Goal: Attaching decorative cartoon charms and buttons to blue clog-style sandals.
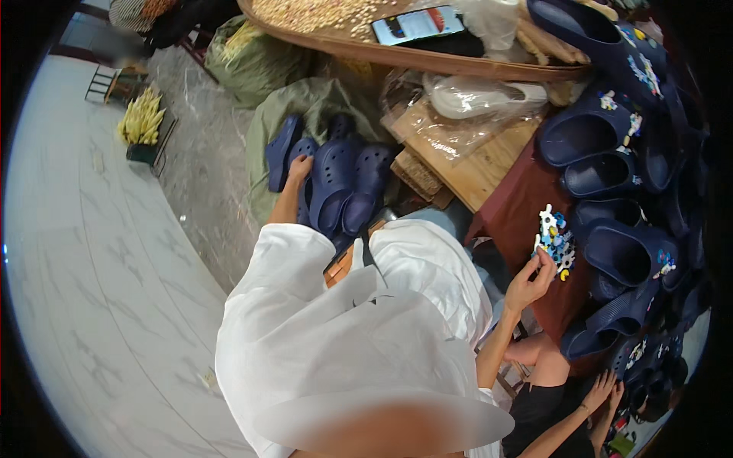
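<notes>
My left hand [298, 169] reaches forward onto a heap of navy clogs [336, 183] lying on a green sack [305, 103]. Its fingers curl over the edge of one navy clog [303, 149]. My right hand [529, 284] is raised at the right, pinching a bunch of small colourful shoe charms [555, 239] by its lower edge. The charms hang in front of a dark red table [519, 214]. My white sleeves and lap fill the middle of the view.
Several navy clogs [611, 252], some with charms, are piled on the table at the right. A wide woven tray [427, 57] with kernels and a phone [417, 24] sits at the top. Another person's hands [603, 393] work at lower right. A crate of yellow cobs [141, 118] stands on the marble floor [99, 252].
</notes>
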